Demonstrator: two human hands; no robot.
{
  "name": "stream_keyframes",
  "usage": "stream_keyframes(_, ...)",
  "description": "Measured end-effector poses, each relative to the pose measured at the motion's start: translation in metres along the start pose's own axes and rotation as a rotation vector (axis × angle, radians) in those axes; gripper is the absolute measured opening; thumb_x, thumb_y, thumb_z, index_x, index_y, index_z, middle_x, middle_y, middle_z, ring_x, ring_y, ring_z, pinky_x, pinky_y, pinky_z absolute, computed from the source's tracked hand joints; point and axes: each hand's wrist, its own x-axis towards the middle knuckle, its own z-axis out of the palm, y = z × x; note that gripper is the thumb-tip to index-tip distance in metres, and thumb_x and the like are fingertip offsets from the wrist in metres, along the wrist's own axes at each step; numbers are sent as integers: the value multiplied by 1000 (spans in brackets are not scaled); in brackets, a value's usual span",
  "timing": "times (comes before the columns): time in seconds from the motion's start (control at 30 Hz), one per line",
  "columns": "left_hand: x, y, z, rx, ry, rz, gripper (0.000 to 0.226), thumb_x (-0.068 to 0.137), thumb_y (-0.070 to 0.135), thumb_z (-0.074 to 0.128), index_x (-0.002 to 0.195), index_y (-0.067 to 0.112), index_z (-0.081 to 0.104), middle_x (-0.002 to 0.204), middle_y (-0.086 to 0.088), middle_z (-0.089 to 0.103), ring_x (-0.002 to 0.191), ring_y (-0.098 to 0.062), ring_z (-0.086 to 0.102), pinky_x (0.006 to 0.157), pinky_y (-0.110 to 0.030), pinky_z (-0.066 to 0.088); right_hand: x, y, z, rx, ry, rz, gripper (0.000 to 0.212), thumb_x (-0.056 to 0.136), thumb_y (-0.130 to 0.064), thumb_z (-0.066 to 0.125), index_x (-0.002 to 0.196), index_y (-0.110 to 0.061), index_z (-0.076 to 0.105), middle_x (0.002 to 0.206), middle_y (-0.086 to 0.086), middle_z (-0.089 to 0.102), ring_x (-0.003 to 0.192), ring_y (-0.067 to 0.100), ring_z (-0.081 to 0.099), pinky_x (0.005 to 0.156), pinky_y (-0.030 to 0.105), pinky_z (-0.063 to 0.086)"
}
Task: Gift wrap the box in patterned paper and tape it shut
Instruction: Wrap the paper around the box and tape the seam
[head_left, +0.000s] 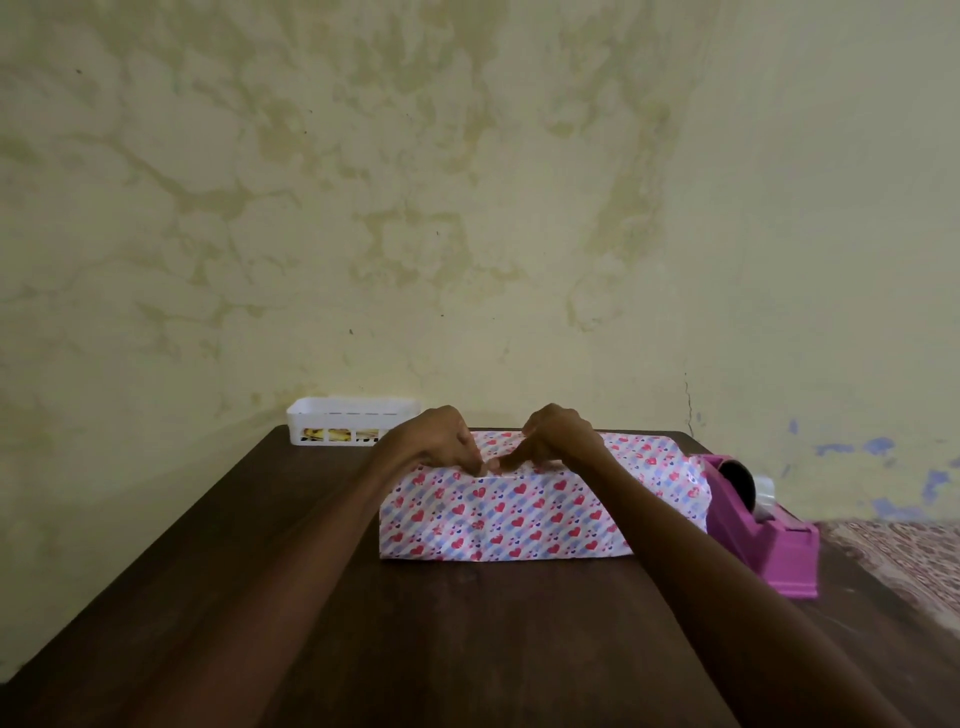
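Two hands meet on top of the box (498, 519), which sits mid-tabletop (363, 623) under heart-print paper (660, 467). Left hand (441, 441) and right hand (561, 439) both have fingers bent, tips down on the seam at the near top edge. Pinching or just pressing? Can't tell. I see no tape on that seam, so here's the danger: lift either hand for the dispenser (758, 525) at right and the overlap may spring open or go slack. The right end looks loose and puffy; a tug there could skew the seam. Thin paper over a box corner could tear too. The basket (353, 428) sits far left, out of play.
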Motion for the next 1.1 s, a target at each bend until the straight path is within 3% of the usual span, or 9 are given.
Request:
stream_keyframes(0.2, 0, 1, 0, -16, 9, -20, 30, 77, 31, 77, 101, 14, 76, 105, -3, 72, 93, -19, 64, 76, -28, 48, 1, 6, 7, 54, 168, 18, 67, 64, -63, 81, 105, -12, 63, 95, 2, 66, 85, 19, 64, 70, 28, 46)
stream_keyframes(0.33, 0, -3, 0, -25, -1, -57, 34, 77, 35, 76, 103, 14, 75, 108, -3, 70, 96, -20, 62, 82, -31, 50, 0, 6, 8, 97, 105, -122, 75, 68, -56, 82, 127, -16, 59, 130, 6, 61, 116, 26, 58, 96, 39, 48)
stream_keyframes(0.47, -1, -4, -2, -12, -46, -61, 42, 74, 45, 76, 106, 17, 75, 113, -1, 69, 99, -20, 61, 81, -30, 48, 4, 2, 6, -78, -35, -276, 89, 71, -51, 81, 146, -22, 42, 153, 6, 38, 140, 33, 30, 113, 50, 29)
stream_keyframes(0.53, -2, -3, -4, -10, -64, -57, 43, 75, 44, 76, 108, 17, 74, 114, -1, 68, 99, -20, 61, 84, -31, 49, 6, -2, 1, -132, -122, -320, 88, 76, -45, 79, 149, -18, 37, 155, 7, 36, 142, 31, 30, 116, 47, 26)
stream_keyframes(0.63, -3, -2, -4, 12, -67, -36, 34, 80, 34, 73, 108, 16, 74, 116, -3, 68, 103, -22, 61, 88, -33, 48, 14, -5, -6, -115, -173, -321, 86, 78, -38, 80, 148, -12, 38, 149, 7, 46, 135, 27, 43, 111, 38, 32)
stream_keyframes(0.83, -1, -2, 0, 30, -44, -14, 24, 81, 25, 72, 103, 15, 75, 114, -2, 70, 103, -19, 62, 96, -38, 49, 23, -7, -9, -123, -208, -336, 82, 81, -40, 76, 149, -15, 37, 150, 6, 45, 137, 26, 43, 114, 39, 31)
stream_keyframes(0.9, -6, 2, 5, 121, 54, 23, 21, 82, 27, 71, 101, 18, 75, 117, 0, 67, 110, -19, 56, 100, -41, 44, 23, -8, -7, -129, -196, -370, 74, 85, -40, 73, 147, -15, 41, 147, 8, 49, 133, 26, 47, 113, 38, 32)
stream_keyframes(1.0, -22, 11, 17, 470, 379, 47, 26, 82, 42, 69, 102, 25, 67, 125, 2, 54, 121, -22, 41, 102, -41, 32, 20, -7, -3, -157, -197, -400, 65, 92, -40, 64, 148, -16, 40, 152, 8, 43, 137, 27, 41, 114, 40, 29)
stream_keyframes(1.1, -41, 21, 35, 567, 600, 86, 28, 89, 34, 62, 113, 20, 61, 120, -1, 58, 110, -19, 51, 94, -33, 39, 17, -3, -2, -197, -215, -399, 67, 95, -47, 56, 151, -16, 33, 157, 6, 34, 142, 26, 34, 118, 41, 25)
